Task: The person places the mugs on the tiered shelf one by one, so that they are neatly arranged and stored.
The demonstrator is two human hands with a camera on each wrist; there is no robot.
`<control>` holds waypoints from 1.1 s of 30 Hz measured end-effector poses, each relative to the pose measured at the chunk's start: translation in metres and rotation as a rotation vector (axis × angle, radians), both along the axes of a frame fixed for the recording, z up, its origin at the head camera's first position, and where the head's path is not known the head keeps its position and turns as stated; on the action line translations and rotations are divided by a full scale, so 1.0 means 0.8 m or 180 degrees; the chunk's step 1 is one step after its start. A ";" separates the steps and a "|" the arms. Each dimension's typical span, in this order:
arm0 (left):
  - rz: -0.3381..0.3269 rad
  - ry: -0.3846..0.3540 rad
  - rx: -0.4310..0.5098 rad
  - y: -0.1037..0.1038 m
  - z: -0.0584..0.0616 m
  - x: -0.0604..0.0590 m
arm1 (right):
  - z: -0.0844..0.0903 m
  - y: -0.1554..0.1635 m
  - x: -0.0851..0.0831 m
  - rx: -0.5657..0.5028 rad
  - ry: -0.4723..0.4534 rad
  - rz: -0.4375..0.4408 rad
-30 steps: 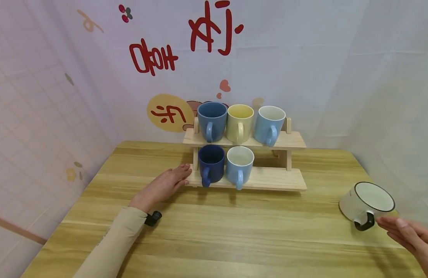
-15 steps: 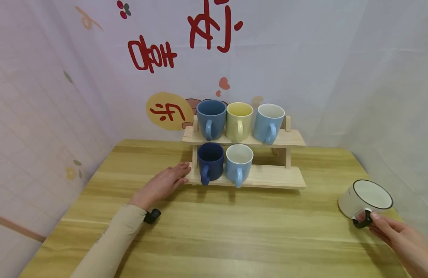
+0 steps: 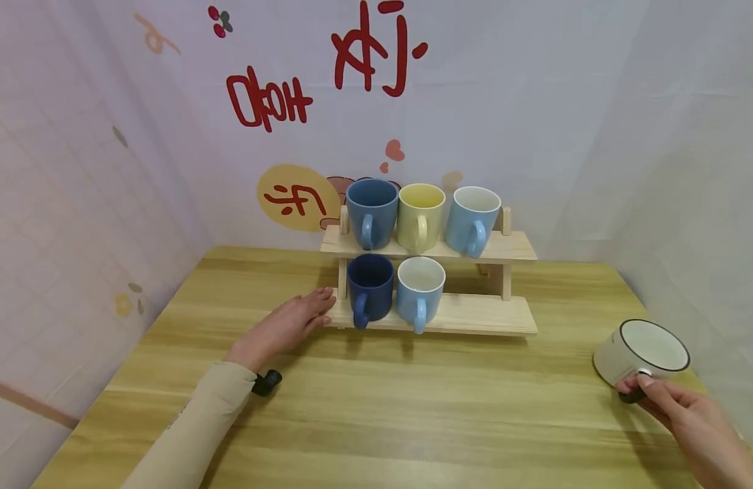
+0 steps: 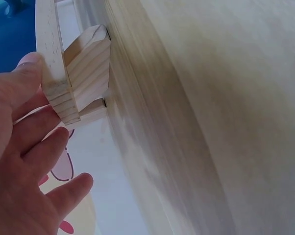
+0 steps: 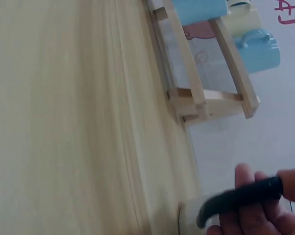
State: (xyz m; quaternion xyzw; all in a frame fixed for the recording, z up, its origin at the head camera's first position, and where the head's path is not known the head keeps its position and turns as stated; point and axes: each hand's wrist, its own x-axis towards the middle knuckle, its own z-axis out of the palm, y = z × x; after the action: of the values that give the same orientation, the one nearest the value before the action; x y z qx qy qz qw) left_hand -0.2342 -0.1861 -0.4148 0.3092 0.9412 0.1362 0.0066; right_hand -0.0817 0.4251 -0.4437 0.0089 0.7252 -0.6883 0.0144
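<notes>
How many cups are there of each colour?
Mid-blue cup: 1
Yellow cup: 1
Light blue cups: 2
Dark blue cup: 1
White cup with black rim, its handle held by the right hand: 1
Total: 6

Right hand (image 3: 688, 418) pinches white mug (image 3: 642, 350) handle; left hand (image 3: 287, 324) flat, touching wooden rack (image 3: 474, 314)

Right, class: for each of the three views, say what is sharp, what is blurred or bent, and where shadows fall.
Head view: sharp, evenly lit, soft shadows under the rack; the table edges splay from wide-angle distortion. Left wrist view: the left hand and rack end are clear, the tabletop smeared. Right wrist view: soft all over, the black handle blurred between the right hand's fingers.
</notes>
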 end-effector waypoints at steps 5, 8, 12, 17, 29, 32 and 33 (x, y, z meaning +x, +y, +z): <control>0.0042 -0.0034 0.0001 0.000 -0.003 0.001 | 0.005 -0.004 0.003 -0.0352 0.0264 0.0046; 0.0057 -0.0048 -0.0022 0.000 -0.002 0.001 | 0.014 -0.010 0.003 -0.0423 0.0423 0.0078; 0.0043 -0.0027 -0.0039 -0.001 -0.001 0.001 | 0.034 -0.026 -0.001 -0.0492 0.0534 0.0142; 0.0012 0.0025 0.0012 -0.002 -0.003 0.001 | 0.055 -0.057 -0.008 -0.0757 0.0782 0.0395; -0.0001 0.0036 0.0075 -0.001 -0.007 0.004 | 0.079 -0.145 -0.036 -0.0446 0.0667 0.0587; 0.0029 0.0024 0.0073 -0.001 -0.007 0.003 | 0.078 -0.165 -0.044 -0.0497 0.0675 0.0624; 0.0026 0.0017 0.0061 -0.001 -0.008 0.003 | 0.077 -0.172 -0.046 -0.0525 0.0672 0.0640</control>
State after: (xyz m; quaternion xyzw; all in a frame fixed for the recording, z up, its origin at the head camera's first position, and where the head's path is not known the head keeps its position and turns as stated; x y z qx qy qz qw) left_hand -0.2320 -0.1872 -0.4209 0.3058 0.9411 0.1444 0.0005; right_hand -0.1187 0.2879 -0.3822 -0.1373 0.6610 -0.7377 0.0076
